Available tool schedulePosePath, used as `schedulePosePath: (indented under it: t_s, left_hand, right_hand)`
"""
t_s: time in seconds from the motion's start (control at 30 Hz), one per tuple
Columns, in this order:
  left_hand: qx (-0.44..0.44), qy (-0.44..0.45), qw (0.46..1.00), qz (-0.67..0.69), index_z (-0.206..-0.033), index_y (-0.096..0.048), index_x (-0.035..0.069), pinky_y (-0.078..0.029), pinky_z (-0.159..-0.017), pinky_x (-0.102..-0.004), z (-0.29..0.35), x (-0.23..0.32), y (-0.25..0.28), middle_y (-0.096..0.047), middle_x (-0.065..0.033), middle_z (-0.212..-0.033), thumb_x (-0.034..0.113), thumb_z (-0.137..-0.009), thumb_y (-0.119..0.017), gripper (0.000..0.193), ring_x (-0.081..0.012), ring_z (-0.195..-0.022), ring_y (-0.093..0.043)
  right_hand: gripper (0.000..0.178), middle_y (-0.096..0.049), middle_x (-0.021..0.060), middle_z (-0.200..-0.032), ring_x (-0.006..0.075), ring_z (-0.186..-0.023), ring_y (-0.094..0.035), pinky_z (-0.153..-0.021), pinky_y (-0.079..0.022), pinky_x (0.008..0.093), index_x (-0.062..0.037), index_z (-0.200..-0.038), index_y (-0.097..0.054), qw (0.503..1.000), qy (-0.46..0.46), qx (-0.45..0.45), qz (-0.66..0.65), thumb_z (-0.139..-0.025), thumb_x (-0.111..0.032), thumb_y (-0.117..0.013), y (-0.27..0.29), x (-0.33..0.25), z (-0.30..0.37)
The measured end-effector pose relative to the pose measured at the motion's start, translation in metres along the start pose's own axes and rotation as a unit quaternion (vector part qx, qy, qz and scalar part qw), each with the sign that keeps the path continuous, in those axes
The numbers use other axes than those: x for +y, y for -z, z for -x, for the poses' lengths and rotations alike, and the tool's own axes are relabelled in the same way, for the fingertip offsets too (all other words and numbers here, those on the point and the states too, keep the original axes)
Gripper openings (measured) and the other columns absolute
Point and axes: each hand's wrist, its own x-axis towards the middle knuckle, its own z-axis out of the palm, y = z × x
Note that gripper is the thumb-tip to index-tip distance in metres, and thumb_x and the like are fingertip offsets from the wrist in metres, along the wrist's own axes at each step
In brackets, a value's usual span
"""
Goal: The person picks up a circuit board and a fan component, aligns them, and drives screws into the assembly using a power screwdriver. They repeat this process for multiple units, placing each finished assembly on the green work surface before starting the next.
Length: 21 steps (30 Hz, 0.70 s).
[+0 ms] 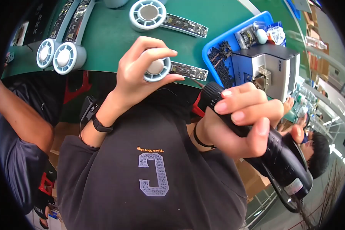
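My left hand (130, 74) is closed round the round vented head of a light-blue handheld fan housing (157, 69), thumb on the near side and fingers over the far side. Its handle points right and exposes a long circuit board (189, 71). In my right hand (245, 115) is a black electric screwdriver (281, 155), its body sloping down to the right. The thin bit reaches toward the near edge of the handle; whether it touches cannot be told. A similar fan housing (147, 13) with its board showing lies just beyond my left hand.
Two more fan housings (69, 58) lie at the left of the green table (107, 46). At the right, a blue tray (207, 57) holds small black screws (220, 61) and packets, beside a silver-and-black screw feeder (270, 67). One person's arm (25, 111) is close on my left; others sit at right.
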Motion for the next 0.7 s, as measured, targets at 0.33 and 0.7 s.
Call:
schedulePosePath:
  t_s: [0.33,0.7]
  left_hand:
    - [0.011,0.01,1.0,0.007,-0.114,-0.074,0.014,-0.056,-0.072,-0.0372,0.002,-0.002,0.001,-0.067,-0.005,-0.108,0.016,-0.065,-0.097,0.054,-0.0257,-0.088,-0.069]
    - [-0.004,0.012,1.0,0.004,-0.112,-0.074,0.015,-0.056,-0.074,-0.0386,0.003,-0.001,0.002,-0.066,-0.0046,-0.106,0.016,-0.065,-0.095,0.052,-0.0266,-0.09,-0.069]
  right_hand:
    - [0.023,-0.059,0.0096,-0.069,0.0214,-0.055,-0.06,-0.061,-0.057,0.0344,-0.0037,-0.083,-0.049,0.968,-0.196,-0.135,0.082,-0.099,-0.018,-0.057,-0.006,0.009,0.009]
    - [0.037,-0.048,0.009,-0.062,0.0211,-0.04,-0.048,-0.046,-0.051,0.0391,-0.0131,-0.127,-0.038,0.988,-0.096,-0.076,0.091,-0.092,-0.009,-0.049,-0.024,0.02,0.02]
